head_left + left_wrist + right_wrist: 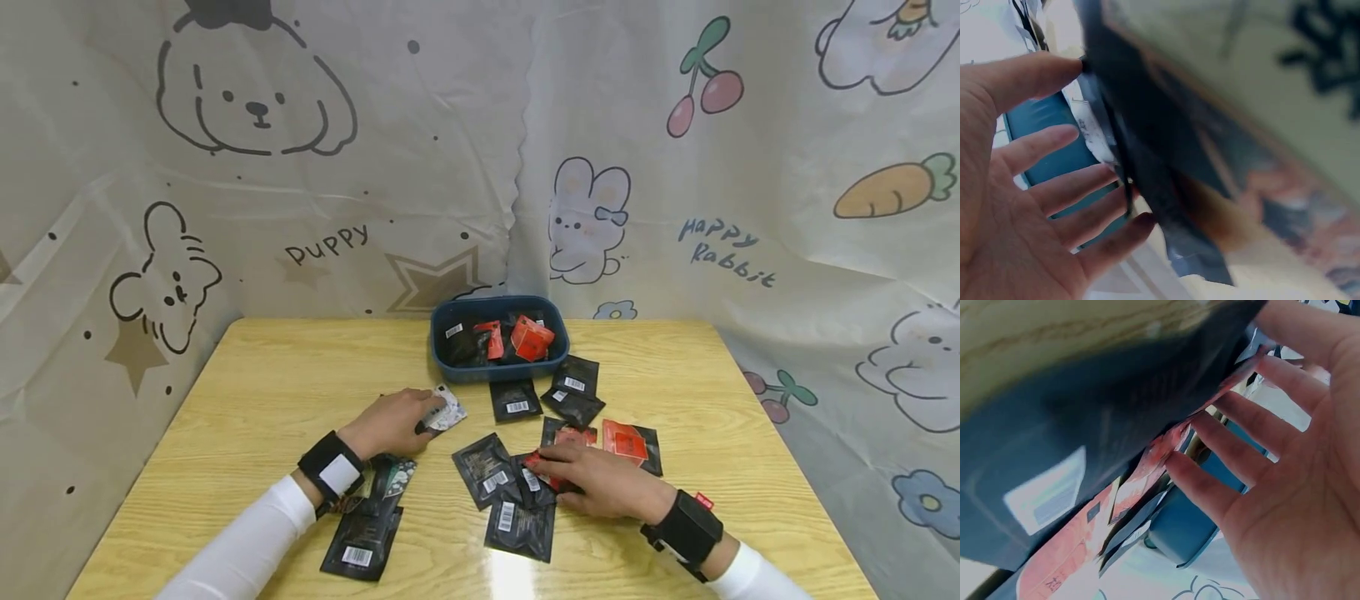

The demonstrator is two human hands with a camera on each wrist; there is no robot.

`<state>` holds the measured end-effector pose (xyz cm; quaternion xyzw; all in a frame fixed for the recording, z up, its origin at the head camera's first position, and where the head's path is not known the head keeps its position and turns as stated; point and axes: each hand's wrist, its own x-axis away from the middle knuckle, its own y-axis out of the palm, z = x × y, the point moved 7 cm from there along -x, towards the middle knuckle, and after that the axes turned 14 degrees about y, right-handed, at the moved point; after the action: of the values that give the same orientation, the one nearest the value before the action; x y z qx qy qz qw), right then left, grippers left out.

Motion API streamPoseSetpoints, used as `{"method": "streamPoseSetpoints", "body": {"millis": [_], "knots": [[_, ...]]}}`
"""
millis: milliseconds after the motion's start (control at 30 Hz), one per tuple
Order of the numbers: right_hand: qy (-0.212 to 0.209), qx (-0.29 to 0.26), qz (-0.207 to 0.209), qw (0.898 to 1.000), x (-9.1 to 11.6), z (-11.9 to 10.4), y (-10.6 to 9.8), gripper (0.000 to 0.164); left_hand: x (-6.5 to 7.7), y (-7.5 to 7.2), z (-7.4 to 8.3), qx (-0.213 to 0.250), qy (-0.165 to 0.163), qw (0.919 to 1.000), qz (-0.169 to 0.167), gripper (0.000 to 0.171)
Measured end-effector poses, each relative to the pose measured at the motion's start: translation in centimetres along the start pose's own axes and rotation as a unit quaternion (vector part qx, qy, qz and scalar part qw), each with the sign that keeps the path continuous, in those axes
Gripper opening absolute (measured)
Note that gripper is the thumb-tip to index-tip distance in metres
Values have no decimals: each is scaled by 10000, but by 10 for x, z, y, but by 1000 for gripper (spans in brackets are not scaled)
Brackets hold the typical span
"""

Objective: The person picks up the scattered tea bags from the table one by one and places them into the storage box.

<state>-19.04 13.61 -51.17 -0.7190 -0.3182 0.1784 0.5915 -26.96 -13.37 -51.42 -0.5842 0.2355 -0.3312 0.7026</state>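
Observation:
At the left, my left hand (pixel 390 421) touches a white patterned sachet (pixel 450 408) with its fingertips. Its fingers (pixel 1054 187) look spread and fairly straight in the left wrist view, the thumb right at a dark packet edge. Several sachets overlap beneath that wrist, including a black sachet (pixel 363 546) with a barcode. My right hand (pixel 600 479) rests its fingertips on a red-and-black sachet (pixel 537 462) among black ones. In the right wrist view its fingers (pixel 1241 462) stretch out onto the red surface, and a black sachet (pixel 1041 444) fills the foreground.
A dark blue tub (pixel 500 373) with black and red sachets inside stands at the back of the wooden table (pixel 300 358). Before it lie black sachets (pixel 516 402), and a red-and-black sachet (pixel 630 446) lies at the right. A printed cloth (pixel 450 167) hangs behind.

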Motion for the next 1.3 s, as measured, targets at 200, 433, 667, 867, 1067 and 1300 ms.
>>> {"method": "streamPoseSetpoints", "body": {"millis": [200, 433, 667, 867, 1067, 1300], "knots": [[-164, 87, 516, 9985, 1, 0, -3, 44, -3, 1, 8, -211, 6, 9994, -291, 64], [75, 409, 993, 9942, -1, -2, -8, 45, -5, -1, 14, -267, 76, 9992, -279, 62], [-104, 208, 1800, 9834, 1, -5, -36, 30, -12, -2, 18, -570, 167, 9977, -323, 56], [-70, 17, 2034, 9791, 2, -1, -65, 34, -12, -4, 16, -443, 87, 9985, -319, 60], [-24, 100, 2367, 9715, -9, 6, -100, 38, -11, -7, 12, 203, 89, 9997, -53, 71], [-259, 52, 2832, 9587, -29, 10, -134, 35, -10, -9, 15, 899, 152, 9958, 112, 80]]}}
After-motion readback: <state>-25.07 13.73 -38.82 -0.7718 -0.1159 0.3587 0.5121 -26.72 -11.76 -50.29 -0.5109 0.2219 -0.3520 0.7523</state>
